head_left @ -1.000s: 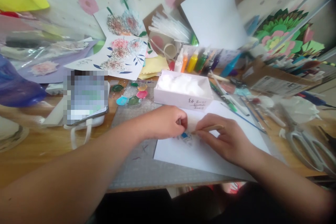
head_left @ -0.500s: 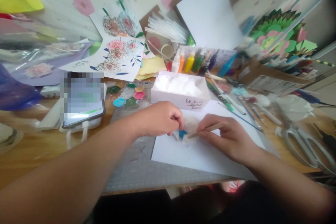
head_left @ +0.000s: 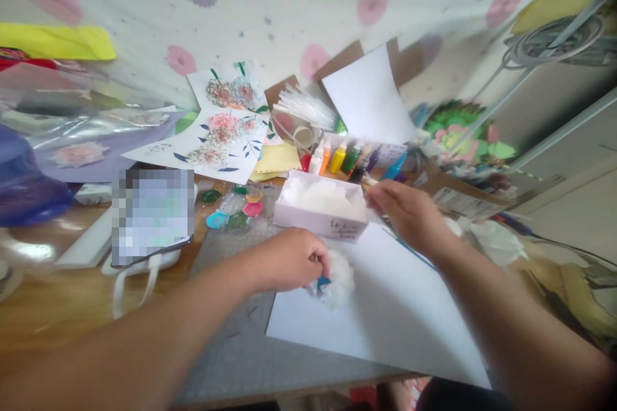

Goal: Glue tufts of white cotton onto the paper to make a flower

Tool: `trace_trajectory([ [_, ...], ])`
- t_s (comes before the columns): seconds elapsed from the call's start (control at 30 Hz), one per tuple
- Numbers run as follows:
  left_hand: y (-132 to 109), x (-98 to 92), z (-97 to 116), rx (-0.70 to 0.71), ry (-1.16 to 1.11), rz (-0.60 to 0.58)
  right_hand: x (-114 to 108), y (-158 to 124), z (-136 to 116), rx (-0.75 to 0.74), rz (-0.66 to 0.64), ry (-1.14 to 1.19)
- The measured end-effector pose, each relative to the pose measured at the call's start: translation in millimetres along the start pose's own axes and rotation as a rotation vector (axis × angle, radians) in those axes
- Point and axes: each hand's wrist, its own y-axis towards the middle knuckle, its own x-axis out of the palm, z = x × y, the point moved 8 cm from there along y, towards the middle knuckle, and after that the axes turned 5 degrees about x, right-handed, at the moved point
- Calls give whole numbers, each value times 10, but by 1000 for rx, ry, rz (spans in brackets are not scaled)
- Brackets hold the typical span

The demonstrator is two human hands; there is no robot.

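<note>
The right hand has moved from the flat white paper sheet to the right end of the rectangular white cardboard box. The left hand presses its fingertips together at the small blue scrap and fluffy white clump, probably steadying them. Just beyond, between both hands, the box sits presumably for easy reach. The right fingers bend inward; I cannot tell what they pinch.

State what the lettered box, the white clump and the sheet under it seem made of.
Box: probably matte card, given thin, straight walls. White clump: dull, perhaps cotton-like fibre, from its fuzzy edge; blur leaves it open. Sheet: likely smooth paper, being flat and straight-edged.
</note>
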Motion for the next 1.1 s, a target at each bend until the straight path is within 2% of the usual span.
trace_trajectory([
  [0.07,12,-109,12,30,-14,120,142,184,82,36,-70,-132],
  [0.23,-18,-324,14,35,-74,354,421,454,245,81,-181,-174],
  [0.33,-46,-375,11,35,-120,420,353,435,260,136,-162,-122],
  [0.47,-71,-383,69,110,-187,465,176,197,178,223,-143,19],
  [0.53,-79,-362,128,160,-222,463,165,29,128,275,-158,155],
  [0.63,-86,-307,227,224,-281,432,271,-210,78,359,-179,498],
  [0.73,-70,-217,301,270,-415,333,433,-375,32,388,-209,813],
  [0.8,-46,-142,301,250,-494,246,513,-433,-4,380,-237,970],
  [0.93,-12,-31,244,170,-611,137,573,-458,-87,326,-297,1135],
  [1.1,-1,3,244,162,-708,128,615,-473,-144,276,-350,1212],
])
